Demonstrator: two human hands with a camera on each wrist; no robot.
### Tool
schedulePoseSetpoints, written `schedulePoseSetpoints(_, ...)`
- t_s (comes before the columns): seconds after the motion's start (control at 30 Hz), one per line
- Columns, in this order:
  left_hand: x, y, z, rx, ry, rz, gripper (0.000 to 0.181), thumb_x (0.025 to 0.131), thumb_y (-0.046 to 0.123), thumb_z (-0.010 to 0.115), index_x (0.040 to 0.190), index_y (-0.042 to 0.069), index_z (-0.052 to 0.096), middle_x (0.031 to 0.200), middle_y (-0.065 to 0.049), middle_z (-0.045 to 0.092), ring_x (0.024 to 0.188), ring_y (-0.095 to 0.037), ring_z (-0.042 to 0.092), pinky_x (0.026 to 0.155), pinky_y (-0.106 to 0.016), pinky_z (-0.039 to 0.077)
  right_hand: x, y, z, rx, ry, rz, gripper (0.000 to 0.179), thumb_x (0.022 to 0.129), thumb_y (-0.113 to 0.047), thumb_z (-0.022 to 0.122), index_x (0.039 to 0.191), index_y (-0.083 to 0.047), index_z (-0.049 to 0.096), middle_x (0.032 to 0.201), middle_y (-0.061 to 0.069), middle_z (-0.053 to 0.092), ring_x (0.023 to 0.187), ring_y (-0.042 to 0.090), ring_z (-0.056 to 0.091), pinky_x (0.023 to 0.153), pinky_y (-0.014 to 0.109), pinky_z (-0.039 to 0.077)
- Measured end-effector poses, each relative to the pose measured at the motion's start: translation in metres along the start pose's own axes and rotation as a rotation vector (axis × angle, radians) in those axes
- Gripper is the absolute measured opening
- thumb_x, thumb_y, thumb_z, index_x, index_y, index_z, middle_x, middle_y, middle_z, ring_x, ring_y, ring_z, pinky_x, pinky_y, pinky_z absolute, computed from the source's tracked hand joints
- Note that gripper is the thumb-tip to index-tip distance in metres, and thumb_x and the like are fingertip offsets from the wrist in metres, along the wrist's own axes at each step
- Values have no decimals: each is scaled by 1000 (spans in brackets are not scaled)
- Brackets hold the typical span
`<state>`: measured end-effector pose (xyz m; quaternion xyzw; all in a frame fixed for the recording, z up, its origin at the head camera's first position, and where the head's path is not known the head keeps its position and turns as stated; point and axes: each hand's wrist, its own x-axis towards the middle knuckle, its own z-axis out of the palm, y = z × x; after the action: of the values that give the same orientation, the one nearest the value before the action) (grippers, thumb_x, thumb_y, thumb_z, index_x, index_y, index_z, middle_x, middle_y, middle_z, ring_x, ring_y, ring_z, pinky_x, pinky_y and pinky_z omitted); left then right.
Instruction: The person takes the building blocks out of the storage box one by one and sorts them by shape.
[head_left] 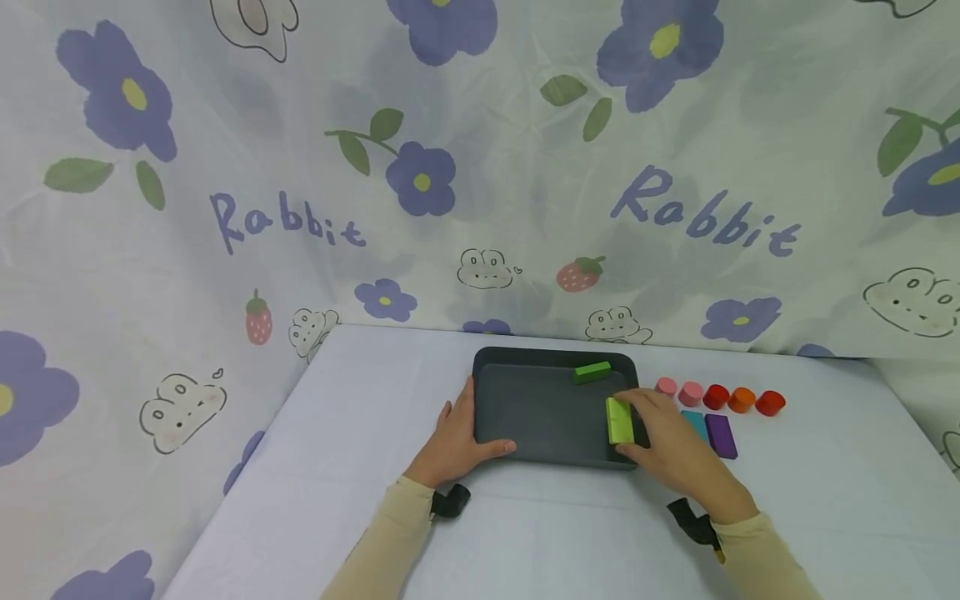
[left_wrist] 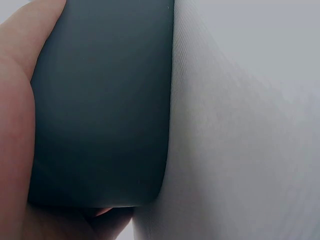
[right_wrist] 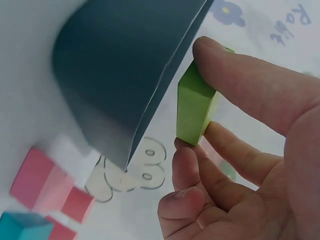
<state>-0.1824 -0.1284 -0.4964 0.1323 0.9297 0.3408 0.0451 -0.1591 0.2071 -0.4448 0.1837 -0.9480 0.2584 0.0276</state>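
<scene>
A dark grey rectangular tray [head_left: 540, 417] lies on the white table. At its left front corner my left hand [head_left: 453, 443] holds it, fingers along the left side and thumb over the front edge. In the left wrist view the tray's outer wall [left_wrist: 102, 105] fills much of the picture. My right hand [head_left: 671, 442] pinches a light green block [head_left: 619, 421] between thumb and fingertips over the tray's right end. The right wrist view shows this block [right_wrist: 195, 107] above the rim. A darker green block [head_left: 592, 372] lies inside the tray near the back.
Right of the tray stand round pieces in a row: pink ones [head_left: 691, 393], red ones [head_left: 770, 403] and an orange one [head_left: 742, 400]. Before them lie a blue block [head_left: 696, 425], partly behind my right hand, and a purple block [head_left: 722, 437]. A patterned cloth [head_left: 480, 225] hangs behind.
</scene>
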Motion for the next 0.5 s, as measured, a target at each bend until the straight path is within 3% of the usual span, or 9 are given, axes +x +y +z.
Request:
schedulePoseSetpoints(0.3, 0, 1, 0, -3, 0, -3, 127, 81, 64, 74, 160, 3, -5, 168, -12, 3, 153, -26, 13, 124, -50, 1, -13, 11, -13, -30, 35, 4, 68, 76, -9, 88, 134, 0, 55, 131, 22, 56, 116, 40, 52, 89, 56, 55)
schedulePoseSetpoints(0.5, -1, 2, -1, -6, -2, -6, 127, 81, 63, 75, 160, 3, -5, 168, -11, 3, 153, -26, 13, 124, -49, 1, -20, 22, -18, -32, 39, -1, 70, 75, -9, 88, 136, 0, 54, 136, 22, 54, 125, 43, 47, 96, 61, 50)
